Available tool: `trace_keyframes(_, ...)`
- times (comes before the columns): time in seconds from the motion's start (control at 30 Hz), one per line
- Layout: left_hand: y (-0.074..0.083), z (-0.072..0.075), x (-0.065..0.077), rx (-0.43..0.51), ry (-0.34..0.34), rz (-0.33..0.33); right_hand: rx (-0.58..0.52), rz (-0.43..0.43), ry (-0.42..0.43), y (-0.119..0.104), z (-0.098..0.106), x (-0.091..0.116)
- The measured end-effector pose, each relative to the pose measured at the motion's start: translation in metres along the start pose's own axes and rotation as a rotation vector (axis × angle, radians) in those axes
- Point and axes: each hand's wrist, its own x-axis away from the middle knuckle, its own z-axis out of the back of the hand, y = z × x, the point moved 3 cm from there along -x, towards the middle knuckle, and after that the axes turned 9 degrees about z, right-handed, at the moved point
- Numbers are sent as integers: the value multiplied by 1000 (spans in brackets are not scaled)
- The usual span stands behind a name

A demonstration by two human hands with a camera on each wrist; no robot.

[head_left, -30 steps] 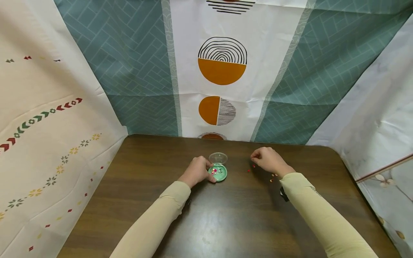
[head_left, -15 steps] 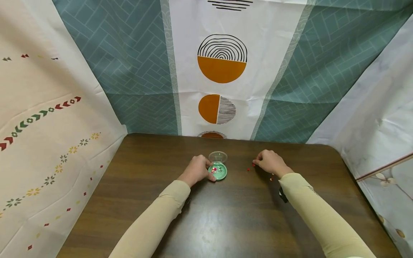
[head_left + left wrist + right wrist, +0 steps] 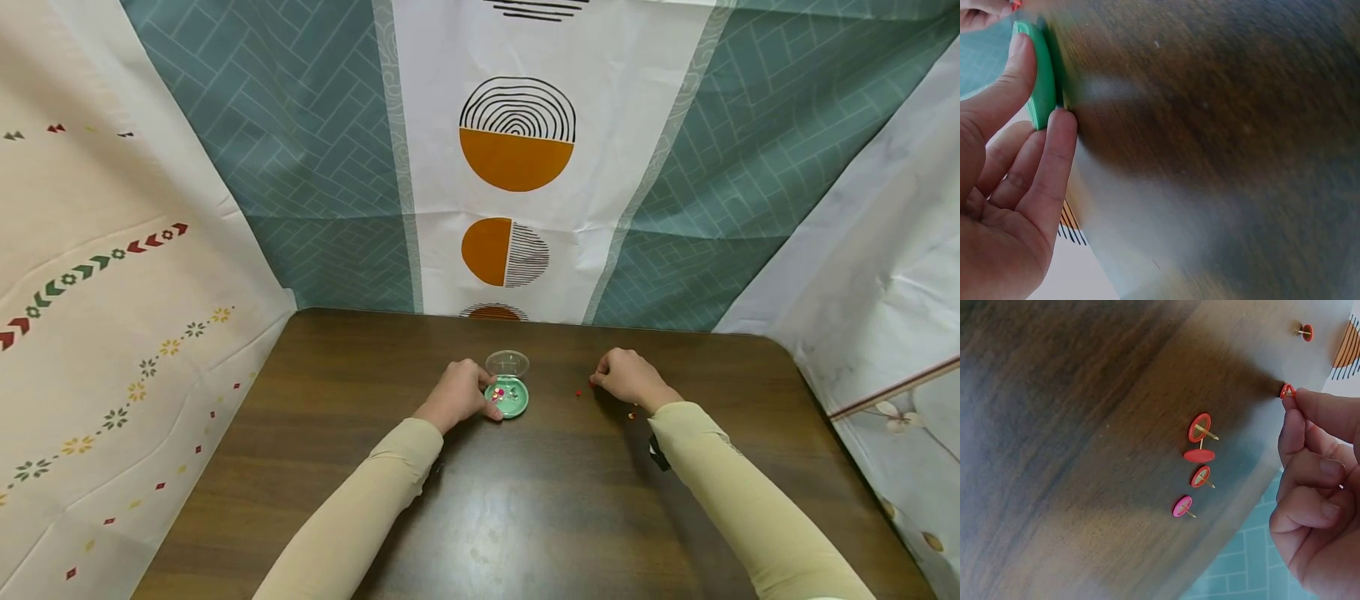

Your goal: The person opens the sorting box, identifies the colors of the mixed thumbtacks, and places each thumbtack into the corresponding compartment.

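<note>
A small round green case lies on the table with its clear lid flipped up at the back. Several thumbtacks are inside it. My left hand grips the case by its left side; the left wrist view has the thumb on the green rim and fingers at its edge. To the right, my right hand pinches a red thumbtack between thumb and index finger, close over the tabletop. The other right fingers are curled in.
Near the right hand, a lone red thumbtack lies on the wooden table. A loose row holds red thumbtacks and a pink thumbtack, most with points up. Patterned cloth hangs behind the table.
My right hand has come down slightly and its fingertips have met at the red thumbtack. The left hand keeps its hold on the green case.
</note>
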Motion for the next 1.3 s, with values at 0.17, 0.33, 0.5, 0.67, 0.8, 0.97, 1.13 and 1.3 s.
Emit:
trace_keyframes(0.17, -1, -1, 0, -2, -3, 0, -87, 24, -2, 2, 0, 2)
trace_keyframes(0.33, -1, -1, 0, -2, 1, -6, -200, 56, 20, 3, 3, 3)
trace_keyframes(0.5, -1, -2, 0, -3, 1, 2, -228, 74, 27, 2, 4, 2)
trace_keyframes(0.67, -1, -3, 1, 6, -5, 8, -217, 69, 1, 3, 0, 4)
trace_keyframes(0.8, -1, -3, 1, 3, -3, 4, -242, 60, 7, 4, 0, 5)
trace_keyframes(0.97, 0, -1, 1, -1, 12, -2, -311, 88, 20, -1, 4, 5)
trace_keyframes(1.13, 1, 0, 1, 1, 13, -3, -325, 149, 18, -13, 9, 2)
trace_keyframes(1.3, 1, 0, 0, -4, 10, 1, -340, 190, 9, -28, 12, 2)
